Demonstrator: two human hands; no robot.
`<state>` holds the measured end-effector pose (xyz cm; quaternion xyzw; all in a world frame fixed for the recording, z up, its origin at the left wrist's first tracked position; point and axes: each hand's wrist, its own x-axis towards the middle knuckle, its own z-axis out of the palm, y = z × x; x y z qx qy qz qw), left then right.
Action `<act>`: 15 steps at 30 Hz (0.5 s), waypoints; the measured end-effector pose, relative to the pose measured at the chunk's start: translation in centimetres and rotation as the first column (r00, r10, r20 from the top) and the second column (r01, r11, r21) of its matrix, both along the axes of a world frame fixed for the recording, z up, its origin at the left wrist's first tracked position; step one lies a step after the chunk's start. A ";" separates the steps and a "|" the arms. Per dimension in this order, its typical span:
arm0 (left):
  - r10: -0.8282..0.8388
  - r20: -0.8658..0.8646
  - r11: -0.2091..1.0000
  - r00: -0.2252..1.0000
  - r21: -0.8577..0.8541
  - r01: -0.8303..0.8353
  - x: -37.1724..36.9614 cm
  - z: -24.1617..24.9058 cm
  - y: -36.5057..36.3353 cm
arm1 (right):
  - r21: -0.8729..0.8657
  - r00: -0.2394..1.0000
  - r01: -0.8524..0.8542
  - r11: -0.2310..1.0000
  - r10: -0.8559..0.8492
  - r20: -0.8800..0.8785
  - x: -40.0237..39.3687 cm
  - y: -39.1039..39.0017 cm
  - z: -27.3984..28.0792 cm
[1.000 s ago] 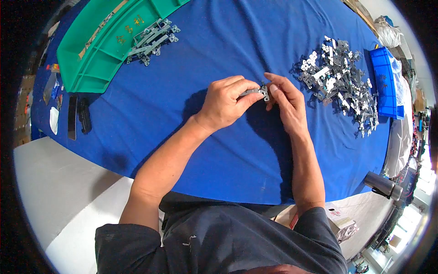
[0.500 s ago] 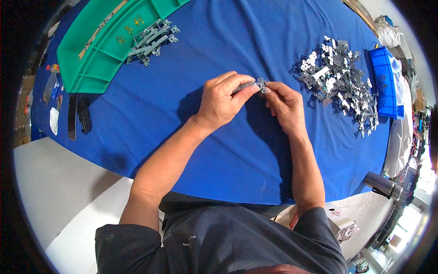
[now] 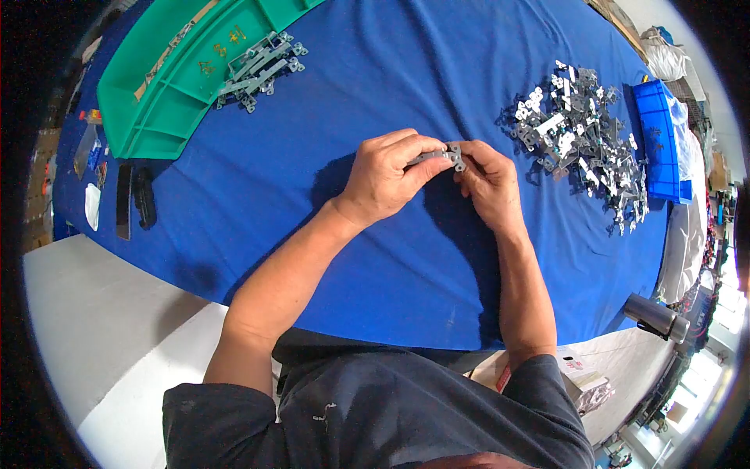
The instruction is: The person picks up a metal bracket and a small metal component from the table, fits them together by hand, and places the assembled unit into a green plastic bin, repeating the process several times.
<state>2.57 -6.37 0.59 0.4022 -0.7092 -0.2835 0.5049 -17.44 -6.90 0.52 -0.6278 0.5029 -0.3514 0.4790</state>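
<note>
Above the middle of the blue cloth, a small grey metal bracket [image 3: 455, 156] with rounded, holed lobes at its end is held between both hands. My left hand [image 3: 388, 172] is closed around its length, thumb below and fingers on top, so most of it is hidden. My right hand [image 3: 491, 181] pinches at the lobed end with thumb and forefinger, its other fingers curled in. Whether a second small part sits between the right fingertips cannot be made out. Similar grey brackets [image 3: 262, 69] lie in a pile at the upper left.
A large heap of mixed grey and white metal pieces [image 3: 574, 133] spreads at the right, beside a blue bin [image 3: 656, 141]. A green divided tray [image 3: 168, 117] stands at the upper left. Near the left edge lies a black object [image 3: 144, 199]. A flask [image 3: 656, 316] is at the lower right.
My left hand and the bracket have shifted slightly right and down, closer to my right hand. The right fingers have moved a little over the lobed end. The piles look the same.
</note>
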 end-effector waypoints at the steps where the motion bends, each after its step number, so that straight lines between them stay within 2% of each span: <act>1: 0.002 0.013 1.000 1.000 -0.012 -0.001 0.0 -0.1 0.0 | 0.021 1.000 0.011 1.000 -0.012 0.010 0.1 0.1 0.3; 2: 0.004 0.025 1.000 1.000 -0.026 -0.003 0.0 -0.1 0.0 | 0.040 1.000 0.022 0.999 -0.023 0.019 0.2 0.1 0.6; 5: 0.006 0.050 1.000 0.999 -0.018 -0.006 0.0 -0.3 -0.1 | 0.053 0.971 0.035 0.998 -0.047 0.236 0.4 -0.4 0.8; 9: 0.066 0.041 0.998 0.997 0.009 -0.066 0.1 0.2 0.2 | 0.090 0.973 0.028 0.996 -0.048 0.227 0.3 -0.4 0.5; 12: 0.135 -0.023 0.988 0.991 -0.065 -0.137 0.2 0.3 -0.4 | 0.061 0.998 -0.007 0.998 0.003 0.064 -0.2 -0.3 0.4; 15: 0.097 0.002 0.995 0.995 0.033 -0.097 0.2 0.8 0.0 | -0.009 0.999 -0.020 1.000 0.020 0.038 -0.2 -0.3 0.1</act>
